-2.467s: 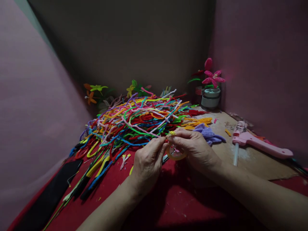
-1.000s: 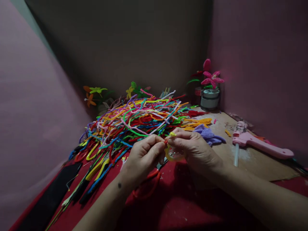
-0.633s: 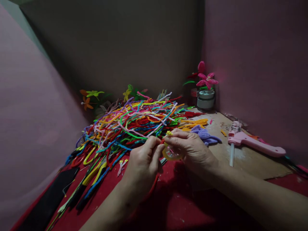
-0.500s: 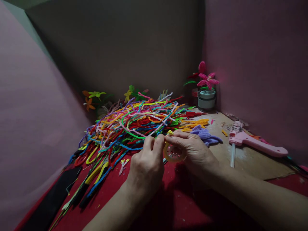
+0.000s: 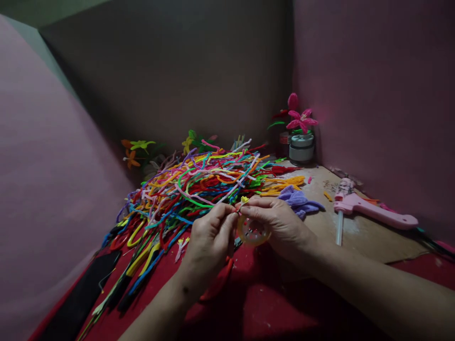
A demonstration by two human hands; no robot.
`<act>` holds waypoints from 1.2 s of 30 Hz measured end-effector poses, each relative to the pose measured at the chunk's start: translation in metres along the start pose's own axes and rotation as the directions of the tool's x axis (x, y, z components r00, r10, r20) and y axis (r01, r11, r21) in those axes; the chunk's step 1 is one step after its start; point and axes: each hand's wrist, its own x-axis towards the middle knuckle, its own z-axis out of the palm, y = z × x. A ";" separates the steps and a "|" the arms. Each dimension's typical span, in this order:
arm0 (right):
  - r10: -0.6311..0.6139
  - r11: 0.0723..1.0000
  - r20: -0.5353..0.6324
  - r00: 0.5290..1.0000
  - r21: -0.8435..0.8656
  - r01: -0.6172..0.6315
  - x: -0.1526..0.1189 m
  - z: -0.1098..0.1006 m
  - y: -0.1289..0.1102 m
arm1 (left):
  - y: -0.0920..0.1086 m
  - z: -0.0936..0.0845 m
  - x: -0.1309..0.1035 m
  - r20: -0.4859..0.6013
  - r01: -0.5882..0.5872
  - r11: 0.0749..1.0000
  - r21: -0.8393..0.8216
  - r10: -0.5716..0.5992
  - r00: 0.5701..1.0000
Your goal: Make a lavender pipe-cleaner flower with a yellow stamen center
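Note:
My left hand (image 5: 209, 239) is closed in a pinch, its thumb and fingertips meeting those of my right hand (image 5: 284, 222). A small yellow-tipped stamen bunch (image 5: 244, 200) pokes up at the right fingertips, which are closed on its base. Just under the right thumb hangs a roll of clear yellowish tape (image 5: 253, 232), against the right palm. What the left fingertips pinch is too small to make out. Below the left wrist, scissors with a red handle (image 5: 227, 270) lie partly covered on the red cloth. Another yellow-tipped bunch with pale pink stems (image 5: 181, 248) lies left of my hands.
Behind my hands rises a large heap of coloured pipe cleaners (image 5: 206, 177). Purple fuzzy petals (image 5: 300, 201) and a pink glue gun (image 5: 377, 213) rest on a cardboard sheet (image 5: 373, 246) to the right. Yellow-handled pliers (image 5: 142, 260) lie left; a pink flower (image 5: 302, 119) stands behind.
My left hand has turned, so its thumb now shows alongside the fingers. The red scissors handle has come into sight below it. The view has shifted slightly.

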 end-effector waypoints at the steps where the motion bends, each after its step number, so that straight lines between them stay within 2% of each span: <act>1: 0.007 1.000 0.013 1.000 -0.009 -0.007 0.000 0.000 -0.001 | 0.002 -0.001 -0.001 0.045 0.068 0.994 -0.082 -0.064 0.997; 3: 0.026 0.999 0.034 0.999 -0.034 -0.025 0.001 0.000 -0.002 | 0.004 -0.004 -0.002 0.102 0.158 0.967 -0.198 -0.140 0.985; 8: 0.010 0.996 0.057 0.998 -0.087 -0.005 -0.001 0.002 -0.004 | 0.005 -0.005 -0.002 0.133 0.247 0.909 -0.337 -0.213 0.968; 13: 0.046 0.999 0.092 0.995 -0.031 -0.044 -0.003 0.002 -0.003 | 0.005 -0.005 -0.002 0.141 0.275 0.861 -0.428 -0.237 0.961; 16: 0.018 1.000 0.095 0.995 -0.023 -0.016 -0.001 -0.001 -0.002 | 0.003 -0.006 -0.003 0.142 0.279 0.840 -0.465 -0.240 0.960; 22: -0.048 0.986 0.120 0.992 -0.155 0.066 0.001 -0.002 -0.005 | -0.001 -0.009 -0.003 0.188 0.300 0.788 -0.538 -0.235 0.954; 24: -0.112 0.945 0.137 0.984 -0.293 0.148 0.002 -0.002 -0.009 | -0.003 -0.010 -0.003 0.217 0.324 0.754 -0.572 -0.241 0.946; 27: -0.255 0.788 0.229 0.939 -0.513 0.339 0.002 -0.001 -0.014 | -0.007 -0.010 -0.002 0.288 0.373 0.666 -0.646 -0.240 0.927; 29: -0.275 0.738 0.285 0.918 -0.549 0.391 0.003 -0.002 -0.015 | -0.010 -0.011 -0.001 0.342 0.411 0.598 -0.688 -0.231 0.911; 32: -0.221 0.829 0.295 0.930 -0.445 0.338 0.005 -0.005 -0.011 | -0.014 -0.012 0.001 0.420 0.474 0.517 -0.712 -0.227 0.879; 34: -0.177 0.912 0.261 0.949 -0.318 0.257 0.005 -0.006 -0.005 | -0.015 -0.013 0.001 0.462 0.507 0.477 -0.718 -0.218 0.859; 36: -0.151 0.953 0.228 0.962 -0.224 0.203 0.005 -0.006 -0.001 | -0.015 -0.012 0.002 0.492 0.524 0.436 -0.732 -0.195 0.848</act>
